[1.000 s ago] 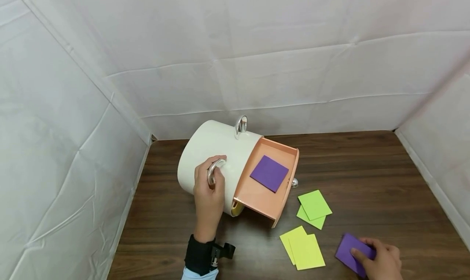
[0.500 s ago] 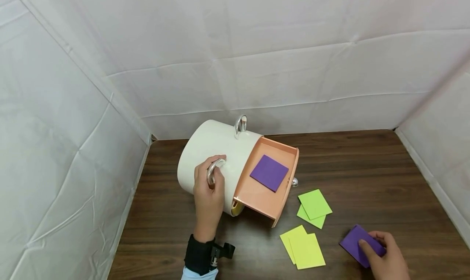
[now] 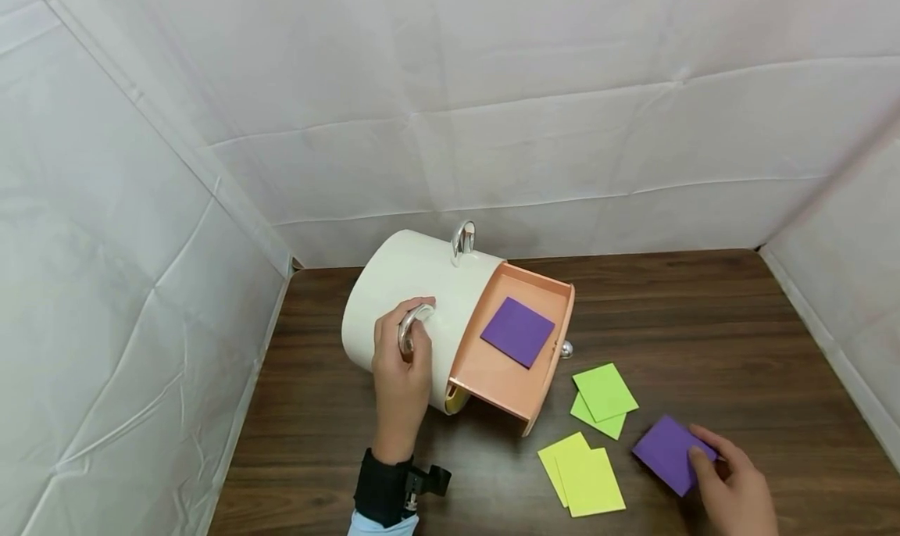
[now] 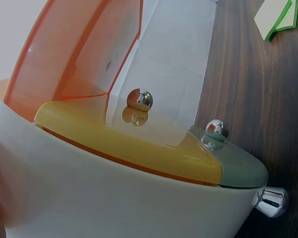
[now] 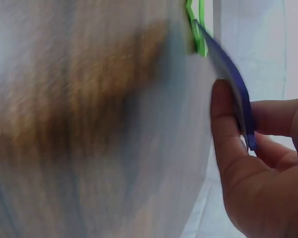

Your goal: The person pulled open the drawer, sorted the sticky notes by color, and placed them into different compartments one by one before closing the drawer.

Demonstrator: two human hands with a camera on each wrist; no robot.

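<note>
A white drum-shaped drawer box [image 3: 394, 274] lies on the wooden table, its orange drawer [image 3: 485, 376] pulled out to the right. Inside that drawer is a flat purple square note [image 3: 518, 333]. My left hand [image 3: 399, 380] grips a curved silver fitting [image 3: 404, 334] on the box's near upper side. Thumb and fingers of my right hand [image 3: 737, 485] pinch a second purple sticky note [image 3: 664, 452] at its right edge. In the right wrist view this held note [image 5: 233, 74] is seen nearly edge-on, slightly bent, raised off the table.
Two green notes [image 3: 606, 395] overlap right of the drawer. Nearer the front, two yellow notes [image 3: 589, 485] overlap. The left wrist view shows a yellow drawer front [image 4: 134, 144] and a grey-green one [image 4: 243, 163], both pushed in. White fabric walls [image 3: 492, 161] enclose the table.
My right hand with the purple note shifted right and away from me, then back left toward the green notes. My left hand, the box and its drawer have stayed put.
</note>
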